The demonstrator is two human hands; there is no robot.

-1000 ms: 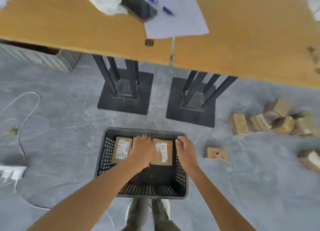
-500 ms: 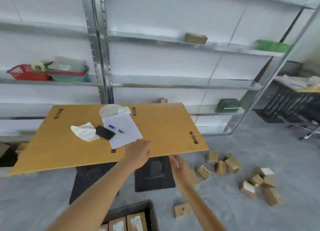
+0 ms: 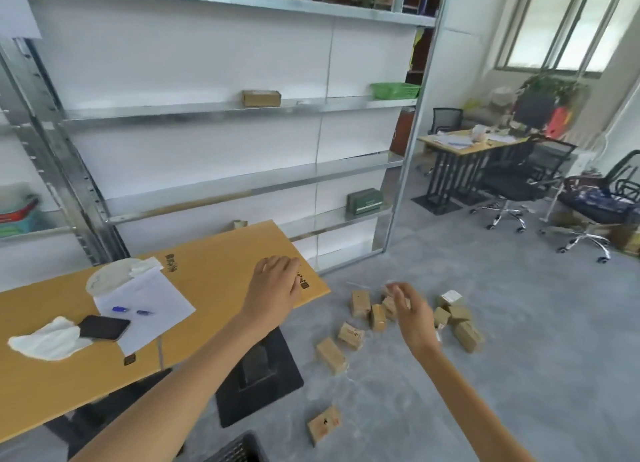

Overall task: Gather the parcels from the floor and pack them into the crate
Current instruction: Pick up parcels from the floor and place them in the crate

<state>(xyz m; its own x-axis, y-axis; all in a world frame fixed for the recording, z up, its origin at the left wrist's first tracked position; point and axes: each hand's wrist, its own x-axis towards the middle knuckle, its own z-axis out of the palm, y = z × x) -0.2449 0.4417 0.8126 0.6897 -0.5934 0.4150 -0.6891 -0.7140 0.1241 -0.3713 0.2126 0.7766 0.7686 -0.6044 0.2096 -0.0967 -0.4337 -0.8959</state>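
At the bottom edge a corner of the dark slatted crate (image 3: 239, 449) shows, and just beyond it a lone parcel (image 3: 323, 424) lies on the grey floor (image 3: 485, 375). Both arms reach forward. The left hand (image 3: 277, 288) hangs over the table (image 3: 214, 281) corner, fingers loosely bent and holding nothing. The right hand (image 3: 410, 309), blurred, is empty with its fingers relaxed and slightly spread, in front of the scattered parcels (image 3: 350, 336) on the floor. A phone (image 3: 104, 327) and a sheet of paper (image 3: 152, 302) lie on the table. Behind, metal shelving (image 3: 242, 179) carries a cardboard box (image 3: 261, 98) and a green basket (image 3: 394, 90).
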